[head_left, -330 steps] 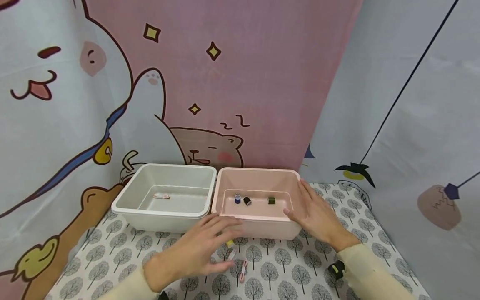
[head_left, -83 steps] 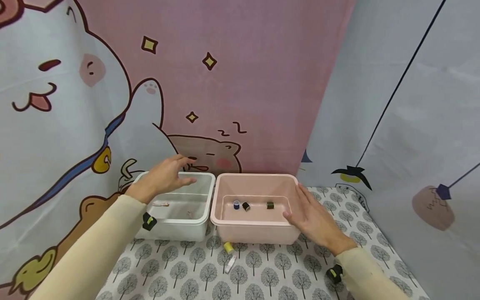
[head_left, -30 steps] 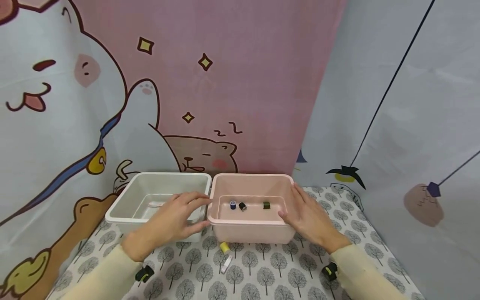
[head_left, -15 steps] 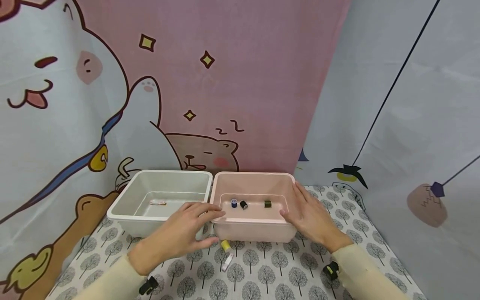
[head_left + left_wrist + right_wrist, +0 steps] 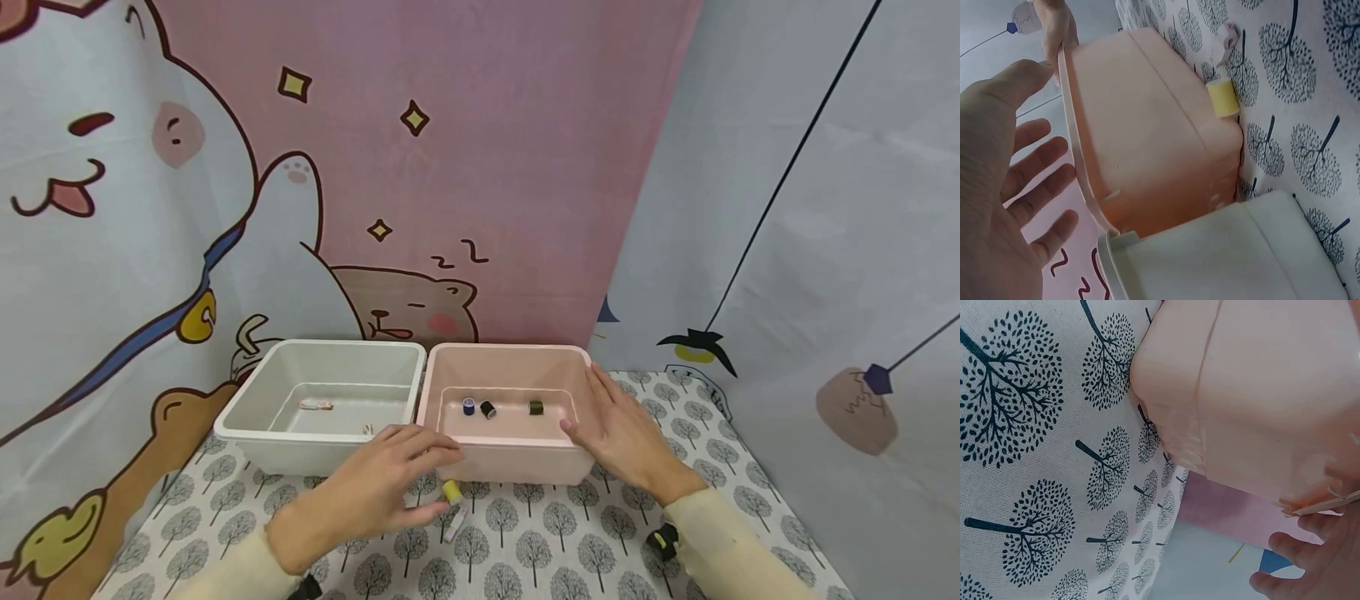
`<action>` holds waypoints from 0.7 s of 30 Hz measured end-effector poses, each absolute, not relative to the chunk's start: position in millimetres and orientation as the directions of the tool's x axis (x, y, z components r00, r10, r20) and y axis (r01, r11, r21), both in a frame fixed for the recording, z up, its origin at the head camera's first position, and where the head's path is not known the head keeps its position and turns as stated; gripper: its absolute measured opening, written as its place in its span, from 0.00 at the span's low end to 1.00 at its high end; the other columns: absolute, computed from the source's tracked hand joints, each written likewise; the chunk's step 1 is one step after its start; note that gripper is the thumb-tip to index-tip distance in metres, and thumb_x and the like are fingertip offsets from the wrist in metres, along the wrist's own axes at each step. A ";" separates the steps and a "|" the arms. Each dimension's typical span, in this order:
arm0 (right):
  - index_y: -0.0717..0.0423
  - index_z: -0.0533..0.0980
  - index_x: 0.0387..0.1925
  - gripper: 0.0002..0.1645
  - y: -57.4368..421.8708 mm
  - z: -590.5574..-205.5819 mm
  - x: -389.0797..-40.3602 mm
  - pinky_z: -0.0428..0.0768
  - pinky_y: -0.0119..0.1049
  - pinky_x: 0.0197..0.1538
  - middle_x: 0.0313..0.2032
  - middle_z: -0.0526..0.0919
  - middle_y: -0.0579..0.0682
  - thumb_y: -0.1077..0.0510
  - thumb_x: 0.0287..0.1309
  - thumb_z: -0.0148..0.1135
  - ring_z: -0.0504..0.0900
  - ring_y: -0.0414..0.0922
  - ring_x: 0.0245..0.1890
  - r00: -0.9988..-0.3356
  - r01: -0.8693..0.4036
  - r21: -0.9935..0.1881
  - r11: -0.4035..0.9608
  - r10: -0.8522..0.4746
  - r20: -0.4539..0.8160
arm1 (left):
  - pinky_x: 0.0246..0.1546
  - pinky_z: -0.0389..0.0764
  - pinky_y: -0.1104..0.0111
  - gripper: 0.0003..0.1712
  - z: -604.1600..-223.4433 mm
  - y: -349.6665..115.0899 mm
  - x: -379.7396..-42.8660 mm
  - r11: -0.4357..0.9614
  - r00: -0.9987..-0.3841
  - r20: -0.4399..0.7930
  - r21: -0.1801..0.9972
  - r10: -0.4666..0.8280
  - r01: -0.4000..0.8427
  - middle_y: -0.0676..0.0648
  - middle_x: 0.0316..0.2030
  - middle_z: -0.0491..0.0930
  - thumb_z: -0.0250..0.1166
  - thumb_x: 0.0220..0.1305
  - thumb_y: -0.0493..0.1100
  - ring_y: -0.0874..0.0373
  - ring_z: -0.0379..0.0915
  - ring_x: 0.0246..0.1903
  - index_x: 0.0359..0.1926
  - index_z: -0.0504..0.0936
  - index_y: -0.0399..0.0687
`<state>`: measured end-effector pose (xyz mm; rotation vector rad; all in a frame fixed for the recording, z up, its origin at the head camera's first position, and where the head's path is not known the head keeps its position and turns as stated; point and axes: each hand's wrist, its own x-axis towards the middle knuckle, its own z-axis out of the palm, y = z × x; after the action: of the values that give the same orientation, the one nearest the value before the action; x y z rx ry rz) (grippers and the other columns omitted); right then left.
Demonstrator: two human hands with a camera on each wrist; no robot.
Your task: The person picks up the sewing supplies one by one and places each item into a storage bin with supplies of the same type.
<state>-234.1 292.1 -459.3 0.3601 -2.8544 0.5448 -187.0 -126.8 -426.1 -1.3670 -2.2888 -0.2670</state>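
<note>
My left hand (image 5: 382, 477) hovers in front of the two bins, thumb and fingers spread with nothing between them. Just beyond its thumb, a yellow thread spool (image 5: 452, 492) lies on the cloth close to the pink bin; the left wrist view shows the spool (image 5: 1223, 97) whole. Beside it is a small pinkish-white piece (image 5: 454, 524), partly behind the thumb. My right hand (image 5: 633, 437) rests on the right end of the pink bin (image 5: 510, 460), its fingers fairly straight along the rim. Blue (image 5: 468, 406), black (image 5: 488, 409) and dark green (image 5: 536, 407) spools lie inside that bin.
The white bin (image 5: 300, 454) stands left of the pink one, their rims close together. It holds a pinkish slim piece (image 5: 316, 405) and another small piece (image 5: 367, 429) near its front wall. A tree-print cloth (image 5: 525, 542) covers the table; printed curtains (image 5: 510, 167) hang behind.
From over the white bin, my left hand has come back right and nearer, towards the yellow spool. Compared with the oldest frame, a pink piece is gone from the cloth. The right hand stays put.
</note>
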 end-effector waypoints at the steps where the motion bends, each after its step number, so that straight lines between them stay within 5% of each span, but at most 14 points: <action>1: 0.61 0.46 0.96 0.66 292.1 -459.4 -234.2 0.64 0.87 0.84 0.96 0.48 0.64 0.20 0.83 0.49 0.61 0.75 0.90 -0.947 -0.277 -0.333 0.901 -0.198 0.252 | 0.73 0.90 0.51 0.37 -427.1 -126.2 -186.0 0.476 -0.390 0.482 -0.065 0.785 0.877 0.53 0.69 0.90 0.83 0.70 0.63 0.54 0.87 0.68 0.71 0.87 0.53; 15: 0.62 0.45 0.96 0.66 291.4 -458.1 -232.1 0.64 0.87 0.84 0.95 0.48 0.65 0.20 0.83 0.50 0.61 0.76 0.90 -0.949 -0.275 -0.333 0.902 -0.200 0.243 | 0.71 0.89 0.53 0.37 -444.4 -121.6 -180.2 0.410 -0.313 0.460 -0.127 0.831 0.903 0.57 0.67 0.89 0.82 0.70 0.68 0.57 0.87 0.66 0.72 0.88 0.58; 21: 0.61 0.46 0.96 0.66 291.9 -457.4 -233.9 0.65 0.86 0.84 0.95 0.49 0.65 0.21 0.83 0.51 0.62 0.77 0.89 -0.948 -0.278 -0.336 0.900 -0.200 0.249 | 0.71 0.89 0.55 0.36 -451.8 -119.8 -178.0 0.405 -0.326 0.420 -0.113 0.847 0.907 0.58 0.66 0.90 0.83 0.69 0.66 0.58 0.87 0.66 0.71 0.88 0.58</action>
<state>-233.9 291.9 -457.4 0.3637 -2.8567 0.5512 -178.0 -119.8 -451.8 -1.5018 -2.2532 -0.1979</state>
